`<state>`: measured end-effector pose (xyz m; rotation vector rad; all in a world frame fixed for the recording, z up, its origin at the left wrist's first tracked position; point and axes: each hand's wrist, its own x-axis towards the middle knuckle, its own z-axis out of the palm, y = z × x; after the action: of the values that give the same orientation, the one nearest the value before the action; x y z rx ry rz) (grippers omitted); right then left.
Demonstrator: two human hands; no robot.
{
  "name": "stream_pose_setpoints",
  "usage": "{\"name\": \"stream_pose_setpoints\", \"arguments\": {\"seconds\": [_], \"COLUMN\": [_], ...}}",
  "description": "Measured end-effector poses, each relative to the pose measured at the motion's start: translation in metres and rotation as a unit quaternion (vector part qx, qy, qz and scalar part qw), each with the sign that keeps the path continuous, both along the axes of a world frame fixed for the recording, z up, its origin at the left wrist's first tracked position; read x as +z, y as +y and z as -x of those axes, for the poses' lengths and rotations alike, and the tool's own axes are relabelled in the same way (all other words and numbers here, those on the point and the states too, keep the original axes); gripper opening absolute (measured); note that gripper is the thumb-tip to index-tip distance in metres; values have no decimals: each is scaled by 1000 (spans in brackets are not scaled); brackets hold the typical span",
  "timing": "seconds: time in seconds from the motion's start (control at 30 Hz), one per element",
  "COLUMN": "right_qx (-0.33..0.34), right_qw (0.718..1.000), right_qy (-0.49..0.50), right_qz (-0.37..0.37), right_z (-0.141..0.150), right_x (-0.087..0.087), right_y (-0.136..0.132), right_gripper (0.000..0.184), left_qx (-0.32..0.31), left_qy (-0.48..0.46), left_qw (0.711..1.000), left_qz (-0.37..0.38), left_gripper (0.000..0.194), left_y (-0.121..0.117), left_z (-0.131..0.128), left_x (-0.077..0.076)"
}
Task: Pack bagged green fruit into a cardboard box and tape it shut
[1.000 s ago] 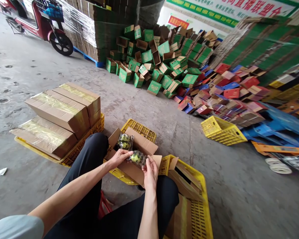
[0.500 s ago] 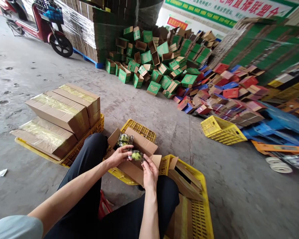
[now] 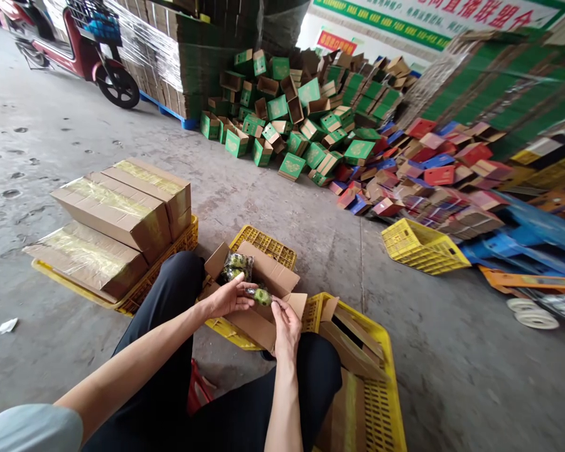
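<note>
The right hand [image 3: 287, 321] pinches a small wrapped fruit [image 3: 263, 297] above the box [image 3: 275, 269]; I can't tell if the left hand [image 3: 228, 297], at its other end, grips. Past the left hand, more wrapped fruit [image 3: 238, 266] is already in. The box isn't shut yet. Below are a yellow crate [image 3: 268, 243] and gray floor [image 3: 329, 251]; far ahead, green boxes [image 3: 292, 166] lie heaped.

Both arms [image 3: 141, 356] extend forward, left hand [image 3: 226, 297] splayed, right hand [image 3: 287, 319] pinching.

Clear, shiny plastic packet of dark-marked green fruit [image 3: 262, 296]
It slanted above an open brown cardboard box [image 3: 280, 274]; the right hand [image 3: 287, 323] pinched one end; the other lay by the left hand [image 3: 228, 297].
</note>
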<state>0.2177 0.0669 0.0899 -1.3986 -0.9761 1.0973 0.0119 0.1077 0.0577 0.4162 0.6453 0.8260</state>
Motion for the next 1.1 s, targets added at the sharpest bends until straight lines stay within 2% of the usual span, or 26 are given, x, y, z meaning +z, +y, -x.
{"name": "stream_pose_setpoints", "arguments": {"seconds": [0.1, 0.2, 0.37, 0.53, 0.63, 0.77, 0.83, 1.0, 1.1], "right_qx": [-47, -54, -35, -32, -17, 30, 60, 50, 27], "right_qw": [999, 998, 998, 997, 999, 998, 995, 997, 998], "right_qy": [-15, -27, -39, -64, -36, 23, 34, 4, 9], "right_qz": [18, 24, 35, 39, 34, 56, 67, 55, 55], "right_z": [-2, -3, -2, -2, -1, 4, 4, -2, -7], "right_x": [-3, -6, -7, -6, -4, 1, 1, -11, -18], "right_y": [1, 1, 0, 1, 0, -2, -3, -2, 0], "right_gripper": [50, 51, 51, 52, 54, 75, 80, 64, 58], "left_qx": [-38, -52, -62, -23, 7, 52, 64, 47, 36], "left_qy": [28, 50, 88, 163, 180, 182, 186, 164, 139], "left_qw": [997, 989, 982, 972, 970, 973, 972, 979, 984], "left_qz": [-66, -127, -155, -169, -164, -133, -128, -115, -105], "left_gripper": [62, 67, 54, 56, 56, 58, 59, 61, 77], "left_y": [-6, -10, -10, -10, -9, -5, -5, -5, -7], "left_z": [-1, -4, -8, -7, -8, -8, -8, -8, -6], "left_x": [3, 5, 4, 4, 5, 2, -1, -5, -1]}}
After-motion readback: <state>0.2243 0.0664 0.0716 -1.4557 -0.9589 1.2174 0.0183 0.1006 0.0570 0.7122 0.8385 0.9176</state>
